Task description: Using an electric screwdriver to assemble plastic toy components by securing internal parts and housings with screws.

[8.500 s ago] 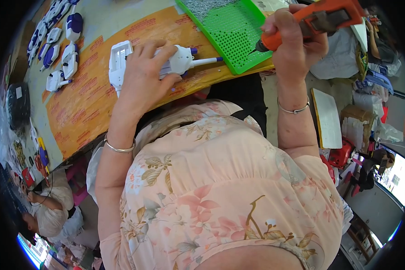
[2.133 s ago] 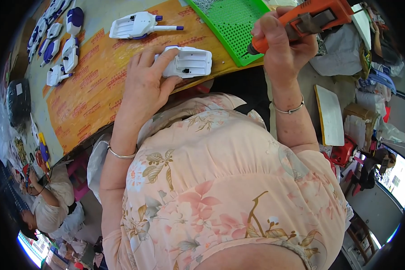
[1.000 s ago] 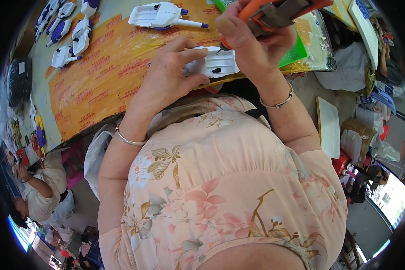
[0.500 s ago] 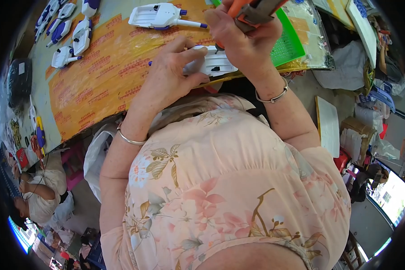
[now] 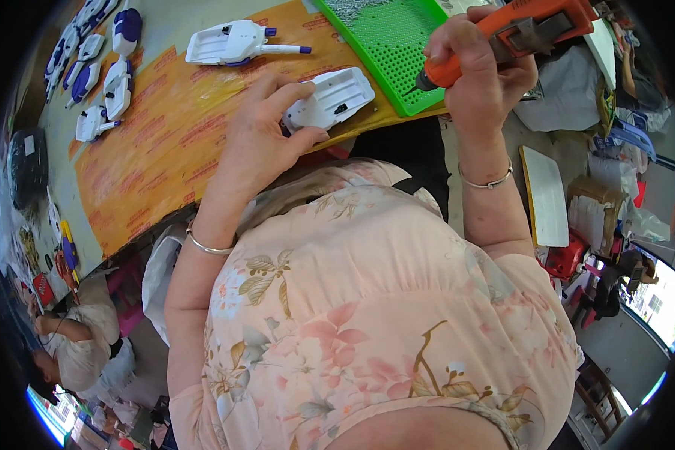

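Observation:
My left hand (image 5: 266, 124) grips the near-left end of a white plastic housing (image 5: 345, 88), thumb on one side and fingers on the other. The housing lies open side up at the table's front edge, with a small black part inside. In my right hand (image 5: 481, 79) is an orange electric screwdriver (image 5: 529, 30), its tip pointing down and left over the near corner of a green perforated tray (image 5: 409, 97). Small metal screws (image 5: 355, 9) lie heaped at the tray's far end. Behind my left hand rests another white housing (image 5: 229, 43) with purple buttons and a thin stem.
Several white-and-purple units (image 5: 118, 86) stand at the table's far left. Orange printed tape (image 5: 157, 157) covers the tabletop. By the left edge are a black wrapped bundle (image 5: 28, 169) and hand tools (image 5: 68, 244). A co-worker (image 5: 86, 330) sits at lower left.
My right hand has lifted the screwdriver off the housing and moved it right, over the green tray. My left hand still holds the housing, now tilted a little and more exposed.

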### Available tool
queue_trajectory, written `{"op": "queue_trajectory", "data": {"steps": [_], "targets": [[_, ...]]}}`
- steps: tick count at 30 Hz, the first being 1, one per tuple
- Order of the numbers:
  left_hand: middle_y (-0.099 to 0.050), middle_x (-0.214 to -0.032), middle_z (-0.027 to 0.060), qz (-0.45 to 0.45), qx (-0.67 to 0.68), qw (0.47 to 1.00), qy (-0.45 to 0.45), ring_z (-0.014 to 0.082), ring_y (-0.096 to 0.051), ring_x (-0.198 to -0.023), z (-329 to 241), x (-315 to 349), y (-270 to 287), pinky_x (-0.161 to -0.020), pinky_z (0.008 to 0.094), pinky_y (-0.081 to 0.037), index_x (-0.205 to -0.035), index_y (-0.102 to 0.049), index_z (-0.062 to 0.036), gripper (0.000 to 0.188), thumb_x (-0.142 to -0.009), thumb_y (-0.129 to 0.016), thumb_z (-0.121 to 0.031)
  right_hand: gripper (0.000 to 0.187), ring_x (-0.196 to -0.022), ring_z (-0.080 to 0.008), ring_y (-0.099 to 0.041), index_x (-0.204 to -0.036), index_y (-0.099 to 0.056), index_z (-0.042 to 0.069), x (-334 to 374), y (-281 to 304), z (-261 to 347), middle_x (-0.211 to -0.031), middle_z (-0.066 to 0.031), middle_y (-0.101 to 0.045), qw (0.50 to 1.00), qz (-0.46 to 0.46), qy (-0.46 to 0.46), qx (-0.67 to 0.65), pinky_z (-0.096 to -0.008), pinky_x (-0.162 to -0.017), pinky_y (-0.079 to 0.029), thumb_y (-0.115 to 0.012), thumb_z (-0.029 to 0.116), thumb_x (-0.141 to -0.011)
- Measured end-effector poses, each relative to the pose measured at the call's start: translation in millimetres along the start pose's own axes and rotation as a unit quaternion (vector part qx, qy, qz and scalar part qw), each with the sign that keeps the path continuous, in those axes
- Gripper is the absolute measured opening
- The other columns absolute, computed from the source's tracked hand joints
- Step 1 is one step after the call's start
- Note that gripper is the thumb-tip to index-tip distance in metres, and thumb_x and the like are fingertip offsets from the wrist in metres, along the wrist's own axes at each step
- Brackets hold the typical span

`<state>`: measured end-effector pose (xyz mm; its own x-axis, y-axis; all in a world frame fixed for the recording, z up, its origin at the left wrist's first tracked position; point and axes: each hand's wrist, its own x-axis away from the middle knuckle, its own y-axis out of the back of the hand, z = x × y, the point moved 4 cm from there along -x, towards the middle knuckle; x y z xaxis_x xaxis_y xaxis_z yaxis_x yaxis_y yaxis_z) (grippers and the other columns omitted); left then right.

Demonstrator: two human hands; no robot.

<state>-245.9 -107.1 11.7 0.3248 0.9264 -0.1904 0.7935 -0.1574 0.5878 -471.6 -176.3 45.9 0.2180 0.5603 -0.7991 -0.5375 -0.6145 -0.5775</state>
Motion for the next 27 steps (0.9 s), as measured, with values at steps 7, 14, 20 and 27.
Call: {"op": "queue_trajectory", "data": {"steps": [7,14,20,27], "targets": [[-0.063,-0.108,0.0106,-0.003,-0.013,1.000,-0.002,0.0303,-0.064,-0.098,-1.9,0.9,2.9,-0.077,0.0384,-0.054,-0.113,-0.069,-0.0018,0.048,-0.069,-0.086,-0.011,0.032,-0.062,-0.0097,-0.061,-0.113,-0.058,0.001,8.3,-26.9,28.9,-0.081,-0.0048,-0.065,0.871,-0.098,-0.176,0.448,-0.0248,-0.055,-0.049,-0.077,0.006,-0.088],[-0.063,-0.107,0.0105,0.002,-0.015,1.000,-0.013,0.0299,-0.064,-0.097,-5.9,-1.0,2.2,-0.077,0.0386,-0.054,-0.113,-0.069,-0.0016,0.048,-0.070,-0.085,-0.011,0.032,-0.060,-0.0076,-0.059,-0.112,-0.059,0.001,8.1,4.7,1.9,-0.081,-0.0039,-0.065,0.991,0.055,0.033,0.115,-0.0228,-0.054,-0.047,-0.079,0.005,-0.087],[-0.063,-0.108,0.0105,0.003,0.000,1.000,0.017,0.0295,-0.064,-0.098,-3.2,0.8,2.5,-0.079,0.0382,-0.054,-0.113,-0.069,-0.0016,0.048,-0.069,-0.086,-0.011,0.031,-0.058,-0.0071,-0.058,-0.111,-0.059,0.000,8.9,-29.5,27.1,-0.080,-0.0042,-0.066,0.867,-0.101,-0.189,0.451,-0.0223,-0.053,-0.046,-0.078,0.004,-0.087],[-0.064,-0.110,0.0115,-0.005,-0.015,1.000,-0.007,0.0308,-0.064,-0.099,-2.2,1.3,1.8,-0.081,0.0390,-0.053,-0.112,-0.069,-0.0015,0.047,-0.069,-0.086,-0.010,0.049,-0.062,-0.0122,-0.058,-0.118,-0.053,0.000,-8.4,-50.4,31.3,-0.076,-0.0053,-0.062,0.885,-0.089,-0.170,0.424,-0.0263,-0.055,-0.047,-0.083,0.023,-0.087]]}}
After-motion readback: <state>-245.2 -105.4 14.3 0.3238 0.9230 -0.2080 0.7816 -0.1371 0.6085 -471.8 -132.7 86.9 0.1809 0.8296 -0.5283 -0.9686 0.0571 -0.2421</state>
